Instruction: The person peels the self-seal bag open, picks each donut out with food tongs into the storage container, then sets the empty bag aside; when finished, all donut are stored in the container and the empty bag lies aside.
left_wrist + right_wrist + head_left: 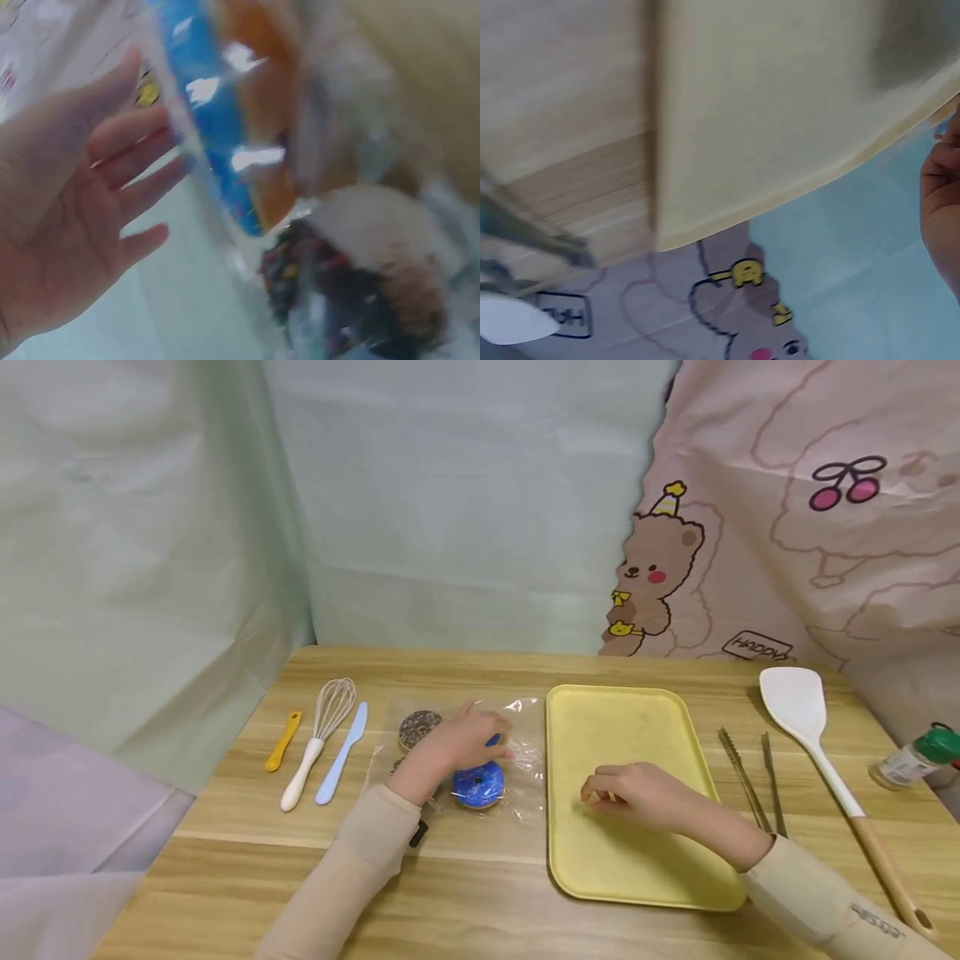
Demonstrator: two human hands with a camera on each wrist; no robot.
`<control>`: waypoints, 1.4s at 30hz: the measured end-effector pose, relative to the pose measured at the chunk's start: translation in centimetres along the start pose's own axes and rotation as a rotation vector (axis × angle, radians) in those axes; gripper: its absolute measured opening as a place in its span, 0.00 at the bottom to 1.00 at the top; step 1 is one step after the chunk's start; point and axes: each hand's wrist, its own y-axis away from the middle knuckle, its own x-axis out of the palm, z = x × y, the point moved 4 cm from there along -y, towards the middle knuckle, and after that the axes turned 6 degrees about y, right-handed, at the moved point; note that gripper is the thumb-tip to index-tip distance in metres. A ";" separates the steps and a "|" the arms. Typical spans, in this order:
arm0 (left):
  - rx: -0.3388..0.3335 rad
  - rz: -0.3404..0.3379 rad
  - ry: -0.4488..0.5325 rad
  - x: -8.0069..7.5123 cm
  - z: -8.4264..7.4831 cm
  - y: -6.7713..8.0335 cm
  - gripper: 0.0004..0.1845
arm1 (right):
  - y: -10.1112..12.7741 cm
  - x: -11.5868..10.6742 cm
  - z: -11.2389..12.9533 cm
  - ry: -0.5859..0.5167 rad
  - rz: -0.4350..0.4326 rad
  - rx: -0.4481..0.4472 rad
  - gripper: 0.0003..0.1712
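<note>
A clear plastic bag (529,797) of donuts lies on the table, left of the yellow tray (618,718). Inside it show a blue-iced donut (478,787), a second blue one mostly covered, and a dark sprinkled donut (418,727). My left hand (465,739) is over the bag with its fingers spread loosely. In the left wrist view, the fingertips of that hand (90,202) come right up to a blue donut (206,105) under shiny plastic. Above the tray hovers my right hand (641,795), its fingers loosely bent and nothing in them.
To the left lie a small orange-yellow handle (283,742), a whisk (318,739) and a light-blue knife (342,752). Right of the tray are metal tongs (742,777), a white spatula (813,727) with a wooden handle, and a green-capped jar (911,760).
</note>
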 end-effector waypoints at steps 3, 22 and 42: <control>0.018 -0.121 -0.154 0.3 -0.3 -0.4 0.17 | 1.5 -0.4 -0.3 -0.008 -0.013 0.027 0.09; 0.167 -0.319 -0.229 0.6 0.6 -0.9 0.04 | 8.5 -3.0 -3.1 0.063 -0.146 0.226 0.16; 0.278 -0.546 0.092 -0.9 1.4 1.2 0.04 | 15.7 -4.5 -7.1 0.214 -0.148 0.786 0.21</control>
